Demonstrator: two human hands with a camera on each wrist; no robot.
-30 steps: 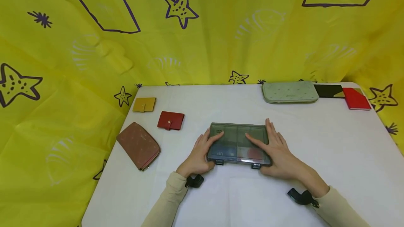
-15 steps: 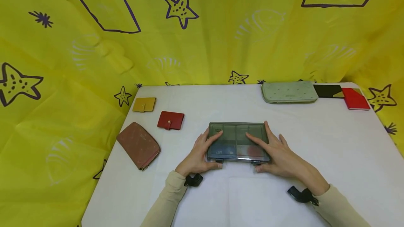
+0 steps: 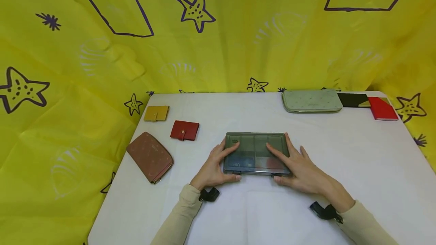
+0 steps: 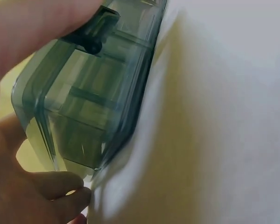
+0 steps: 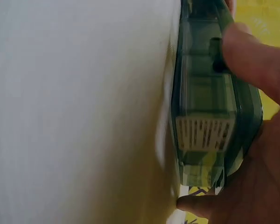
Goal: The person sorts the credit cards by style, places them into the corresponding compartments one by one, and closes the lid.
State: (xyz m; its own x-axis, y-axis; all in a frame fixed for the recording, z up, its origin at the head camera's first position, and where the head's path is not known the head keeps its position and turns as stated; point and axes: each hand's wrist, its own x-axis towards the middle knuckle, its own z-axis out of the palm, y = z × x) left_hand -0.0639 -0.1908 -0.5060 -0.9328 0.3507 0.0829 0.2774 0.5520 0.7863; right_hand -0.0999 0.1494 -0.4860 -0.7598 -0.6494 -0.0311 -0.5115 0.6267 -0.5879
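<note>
While both hands frame it, the smoky grey plastic compartment box [image 3: 256, 154] lies flat with its lid down near the middle of the white counter [image 3: 357, 169]. The left hand [image 3: 212, 167] clasps the box's left end, fingers [image 3: 229, 149] laid over the lid and thumb at the front latch. The right hand [image 3: 301, 169] grips the right end likewise, fingers over the lid, thumb under the front edge. Left of the box lie a red card wallet [image 3: 184, 130], a yellow card wallet [image 3: 156, 113] and a brown zip purse [image 3: 150, 156]; a pale green purse [image 3: 311, 100] sits at the far edge.
</note>
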